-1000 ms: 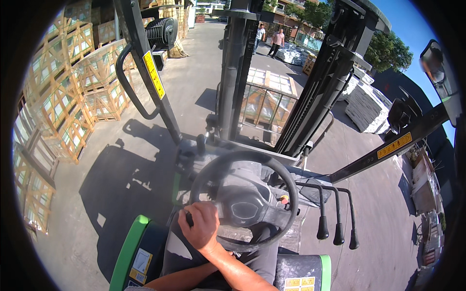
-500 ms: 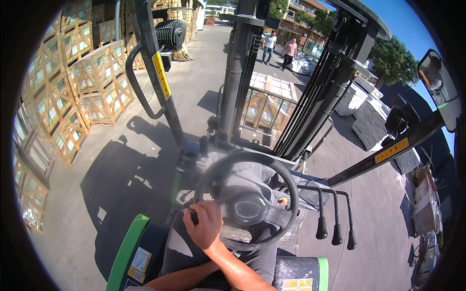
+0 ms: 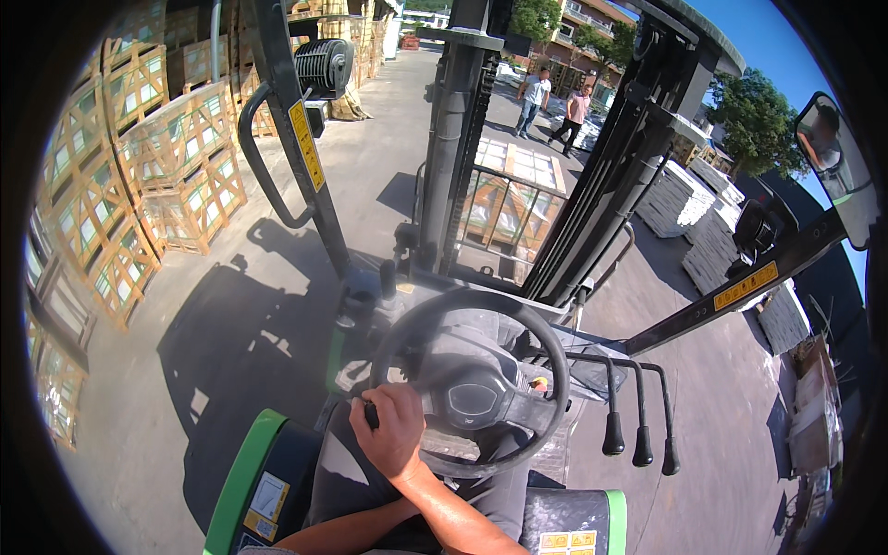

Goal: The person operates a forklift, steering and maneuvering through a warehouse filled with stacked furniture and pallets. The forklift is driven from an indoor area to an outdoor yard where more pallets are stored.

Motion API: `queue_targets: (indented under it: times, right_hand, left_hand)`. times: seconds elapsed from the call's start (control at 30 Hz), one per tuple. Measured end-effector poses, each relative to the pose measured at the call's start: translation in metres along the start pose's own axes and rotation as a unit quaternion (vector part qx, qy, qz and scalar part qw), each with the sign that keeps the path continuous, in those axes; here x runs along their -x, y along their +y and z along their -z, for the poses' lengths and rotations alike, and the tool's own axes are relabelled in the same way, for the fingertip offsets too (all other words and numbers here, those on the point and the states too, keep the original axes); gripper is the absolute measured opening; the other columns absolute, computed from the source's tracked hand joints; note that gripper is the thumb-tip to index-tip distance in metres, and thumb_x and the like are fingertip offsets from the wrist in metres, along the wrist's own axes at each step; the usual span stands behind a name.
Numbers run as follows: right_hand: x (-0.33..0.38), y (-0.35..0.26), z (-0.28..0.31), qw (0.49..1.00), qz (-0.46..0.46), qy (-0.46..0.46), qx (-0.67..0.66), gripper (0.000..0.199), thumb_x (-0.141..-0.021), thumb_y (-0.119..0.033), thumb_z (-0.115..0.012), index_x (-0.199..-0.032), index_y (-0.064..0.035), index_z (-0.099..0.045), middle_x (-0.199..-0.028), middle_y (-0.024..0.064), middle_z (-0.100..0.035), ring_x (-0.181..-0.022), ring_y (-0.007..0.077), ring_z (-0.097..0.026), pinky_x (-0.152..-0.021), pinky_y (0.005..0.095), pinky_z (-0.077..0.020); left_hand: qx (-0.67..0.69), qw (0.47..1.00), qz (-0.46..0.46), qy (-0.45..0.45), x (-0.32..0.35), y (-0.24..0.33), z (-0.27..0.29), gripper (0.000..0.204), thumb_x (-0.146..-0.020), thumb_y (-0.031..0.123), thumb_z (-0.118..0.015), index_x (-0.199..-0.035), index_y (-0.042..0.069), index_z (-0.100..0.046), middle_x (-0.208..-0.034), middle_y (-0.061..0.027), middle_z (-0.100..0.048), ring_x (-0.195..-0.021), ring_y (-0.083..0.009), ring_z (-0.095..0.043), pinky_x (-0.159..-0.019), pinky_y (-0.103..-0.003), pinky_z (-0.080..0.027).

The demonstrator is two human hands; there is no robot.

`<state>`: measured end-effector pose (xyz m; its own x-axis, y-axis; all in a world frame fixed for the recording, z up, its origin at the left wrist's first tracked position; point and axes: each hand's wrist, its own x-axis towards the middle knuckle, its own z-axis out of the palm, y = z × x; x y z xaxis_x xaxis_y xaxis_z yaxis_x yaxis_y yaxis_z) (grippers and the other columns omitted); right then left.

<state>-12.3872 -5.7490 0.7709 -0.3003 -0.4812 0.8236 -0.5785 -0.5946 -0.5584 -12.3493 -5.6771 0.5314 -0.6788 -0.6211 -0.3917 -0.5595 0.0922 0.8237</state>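
My right hand [image 3: 388, 431] is closed around the black knob [image 3: 371, 414] on the left side of the forklift's steering wheel [image 3: 467, 301]. Its forearm comes in from the lower right. Beneath it my left forearm [image 3: 356, 529] lies across my lap, and the left hand is hidden behind the right arm. Three black-knobbed control levers [image 3: 642, 449] stand to the right of the wheel, untouched. Ahead, between the mast's dark uprights [image 3: 444, 157], a wooden crate [image 3: 518, 176] shows behind the load-guard bars.
Slatted wooden crates [image 3: 176, 148] are stacked along the left. Two people [image 3: 534, 97] walk ahead, beyond the mast. Grey stone slabs [image 3: 680, 199] lie in piles on the right. A mirror [image 3: 837, 157] sticks out at the upper right, and the truck's shadow [image 3: 231, 342] falls to the left.
The two people appear farther right and a little larger. Crates on the left have slid slightly outward in the picture, and slabs on the right have shifted. My right hand's grip is unchanged.
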Motion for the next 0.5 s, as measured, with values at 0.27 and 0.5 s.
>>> queue_targets:
  times: [0.27,0.5]
  right_hand:
    - [-0.062,0.076,-0.017,0.999,0.034,-0.034,-0.008,0.024,-0.077,-0.003,-0.081,-0.095,-0.0066,-0.065,-0.092,0.0102,-0.062,-0.086,0.0343,-0.063,-0.076,0.0453,-0.0499]
    - [-0.115,0.139,-0.025,0.997,0.059,-0.055,-0.017,0.022,-0.077,-0.004,-0.081,-0.092,-0.0073,-0.065,-0.093,0.0095,-0.063,-0.087,0.0337,-0.062,-0.077,0.0457,-0.0484]
  left_hand:
    - [0.021,1.000,0.013,0.016,-0.076,0.020,0.042,0.039,-0.105,0.035,-0.051,-0.129,0.006,-0.064,-0.126,-0.0218,-0.071,-0.116,-0.0386,-0.068,-0.098,-0.047,-0.052]
    - [0.037,0.998,0.025,0.036,-0.138,0.038,0.080,0.039,-0.105,0.035,-0.052,-0.129,0.006,-0.064,-0.126,-0.0217,-0.071,-0.116,-0.0385,-0.068,-0.098,-0.047,-0.052]
